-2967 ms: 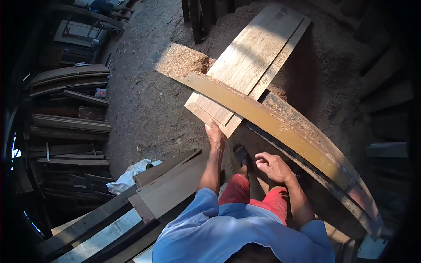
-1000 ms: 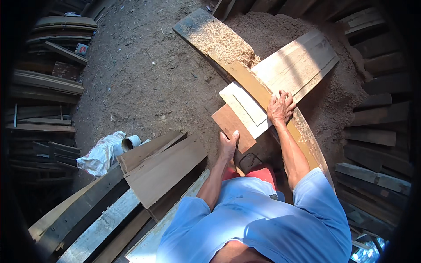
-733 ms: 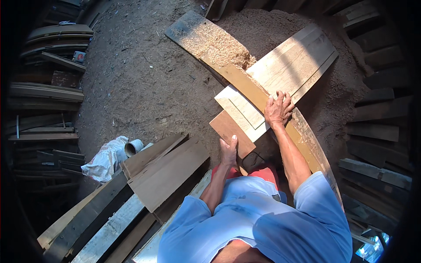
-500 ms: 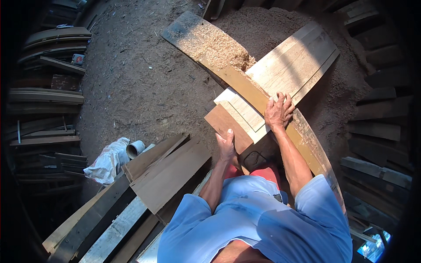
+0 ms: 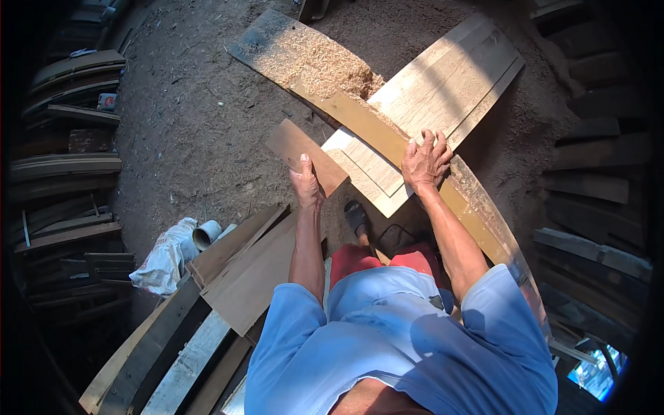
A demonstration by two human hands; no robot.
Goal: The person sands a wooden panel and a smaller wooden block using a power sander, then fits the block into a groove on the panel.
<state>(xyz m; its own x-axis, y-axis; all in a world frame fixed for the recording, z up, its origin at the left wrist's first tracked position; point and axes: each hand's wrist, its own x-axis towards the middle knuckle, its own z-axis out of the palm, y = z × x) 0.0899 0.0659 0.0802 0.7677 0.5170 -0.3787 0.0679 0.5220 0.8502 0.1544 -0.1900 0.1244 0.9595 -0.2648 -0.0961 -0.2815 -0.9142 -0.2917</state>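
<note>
My left hand (image 5: 306, 185) is closed on a thin reddish-brown board (image 5: 294, 142), thumb on top; its fingers underneath are hidden. The board is tilted over the ground, its right corner close to the pale wooden boards (image 5: 443, 76). These lie crosswise over a long yellow-brown plank, several together, with stepped edges at the near end. My right hand (image 5: 426, 166) rests with bent, slightly parted fingers where the yellow-brown plank (image 5: 360, 117) meets the pale boards. It presses down from above and grips nothing that I can see.
Wood shavings (image 5: 332, 66) are heaped on the plank's far left end. Stacked boards (image 5: 242, 277) lie at my lower left beside a white sack (image 5: 166, 256) and a pipe-like tube (image 5: 205, 235). More timber (image 5: 69, 169) lines the left and right sides. My sandalled foot (image 5: 357, 218) shows below the boards.
My left hand has moved left and up with the reddish-brown board, away from the pale boards' near end. My right hand stays on the same spot; the whole view has shifted slightly.
</note>
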